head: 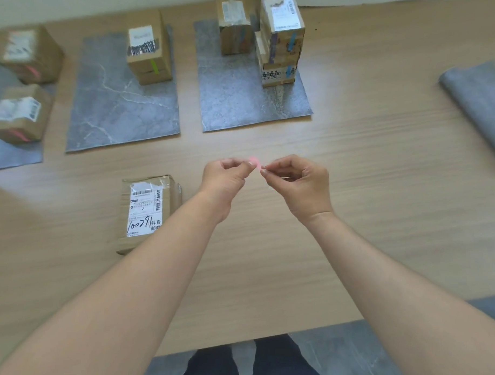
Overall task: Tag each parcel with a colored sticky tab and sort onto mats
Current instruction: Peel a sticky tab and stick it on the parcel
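A small pink sticky tab [254, 161] is pinched between my left hand [226, 177] and my right hand [295, 180], both held above the wooden table. A flat cardboard parcel [147, 210] with a white label lies on the table left of my left forearm, off the mats. On the left mat [3, 151] sit two parcels [22, 114] with pink tabs. The middle mat [120, 107] carries one parcel [149, 50] with a green tab. The right mat [237, 98] carries several parcels [282, 40] with blue tabs.
A grey rolled mat [476, 100] lies at the table's right edge. The near table edge [246, 341] runs just above my legs, with grey floor below. A wall borders the table's far side.
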`<act>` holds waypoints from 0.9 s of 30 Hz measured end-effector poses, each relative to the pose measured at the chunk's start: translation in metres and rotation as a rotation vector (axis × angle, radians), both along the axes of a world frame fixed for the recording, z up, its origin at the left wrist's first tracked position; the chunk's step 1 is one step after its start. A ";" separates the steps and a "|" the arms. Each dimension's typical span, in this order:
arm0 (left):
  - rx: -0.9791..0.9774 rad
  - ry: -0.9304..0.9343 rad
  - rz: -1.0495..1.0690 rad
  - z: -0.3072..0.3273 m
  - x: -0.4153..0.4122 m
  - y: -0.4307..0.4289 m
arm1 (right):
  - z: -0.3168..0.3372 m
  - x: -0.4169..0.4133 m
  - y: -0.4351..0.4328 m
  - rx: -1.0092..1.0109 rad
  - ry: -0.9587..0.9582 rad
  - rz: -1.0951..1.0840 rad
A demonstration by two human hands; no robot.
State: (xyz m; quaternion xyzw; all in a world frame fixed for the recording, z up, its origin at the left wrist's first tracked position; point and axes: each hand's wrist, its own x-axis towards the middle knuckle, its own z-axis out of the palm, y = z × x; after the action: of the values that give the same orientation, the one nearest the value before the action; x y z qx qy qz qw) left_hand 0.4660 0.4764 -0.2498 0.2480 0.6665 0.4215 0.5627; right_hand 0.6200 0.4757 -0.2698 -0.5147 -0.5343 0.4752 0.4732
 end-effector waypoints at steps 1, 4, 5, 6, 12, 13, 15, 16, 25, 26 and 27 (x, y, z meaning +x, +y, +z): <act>0.029 0.067 -0.019 0.000 -0.008 -0.008 | 0.001 -0.007 -0.008 -0.004 0.013 -0.004; 0.091 0.297 -0.086 0.003 -0.037 -0.036 | 0.003 -0.029 -0.031 -0.025 0.029 -0.031; 0.109 0.360 -0.117 0.003 -0.049 -0.048 | 0.004 -0.038 -0.041 -0.044 0.043 -0.041; 0.126 0.408 -0.151 0.004 -0.061 -0.058 | 0.005 -0.049 -0.052 -0.063 0.066 -0.051; 0.169 0.589 -0.245 0.009 -0.124 -0.122 | 0.003 -0.110 -0.110 -0.171 0.145 -0.063; 0.169 0.596 -0.250 0.010 -0.132 -0.130 | 0.002 -0.118 -0.118 -0.187 0.136 -0.062; 0.172 0.590 -0.244 0.009 -0.148 -0.145 | 0.001 -0.132 -0.130 -0.208 0.133 -0.061; 0.178 0.614 -0.249 0.007 -0.155 -0.152 | 0.000 -0.138 -0.135 -0.216 0.130 -0.059; 0.111 0.480 -0.152 -0.038 -0.183 -0.188 | -0.027 -0.166 -0.142 -0.146 -0.236 0.124; 0.110 0.461 -0.138 -0.043 -0.182 -0.192 | -0.031 -0.168 -0.142 -0.132 -0.315 0.173; 0.109 0.450 -0.131 -0.048 -0.181 -0.194 | -0.034 -0.169 -0.143 -0.110 -0.387 0.219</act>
State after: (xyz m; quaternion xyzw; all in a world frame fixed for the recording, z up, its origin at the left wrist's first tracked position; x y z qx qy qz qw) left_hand 0.2849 0.2820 -0.2981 0.4083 0.7339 0.3537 0.4117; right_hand 0.4513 0.3331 -0.3036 -0.5603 -0.6411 0.4444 0.2787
